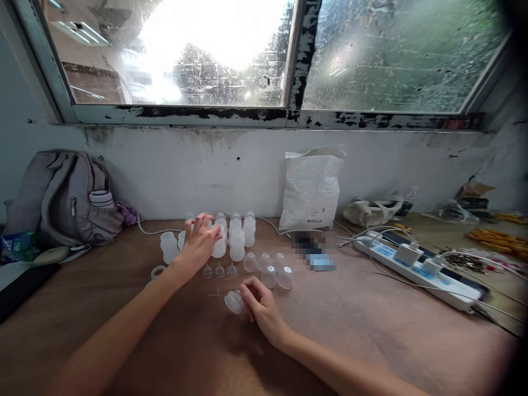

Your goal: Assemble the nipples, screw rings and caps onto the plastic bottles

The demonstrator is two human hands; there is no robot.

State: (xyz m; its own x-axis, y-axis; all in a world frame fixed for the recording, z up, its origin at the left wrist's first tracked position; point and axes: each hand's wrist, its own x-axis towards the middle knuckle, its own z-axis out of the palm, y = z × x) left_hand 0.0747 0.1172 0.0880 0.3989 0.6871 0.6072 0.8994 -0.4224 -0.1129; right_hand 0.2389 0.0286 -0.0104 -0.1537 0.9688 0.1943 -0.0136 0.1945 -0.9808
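Observation:
My left hand [200, 239] reaches over a group of frosted baby bottles, its fingers bent and apart. A bottle [219, 246] stands right beside its fingertips; whether they touch it is hidden. Another bottle [169, 247] is to its left, and a capped bottle [249, 229] stands at the back. My right hand [259, 308] is closed on a clear bottle nipple with its ring [234, 302], held low over the table. Between the hands, three clear nipples [219, 270] lie in a row. Several clear caps [268, 277] sit to the right. A ring [157, 272] is partly hidden by my left forearm.
The brown table [330, 330] meets a white wall below a window. A grey backpack [70, 198] is at the left. At the back stands a white padded bag [311, 190]. A power strip [421, 269] with plugs and loose cables runs along the right.

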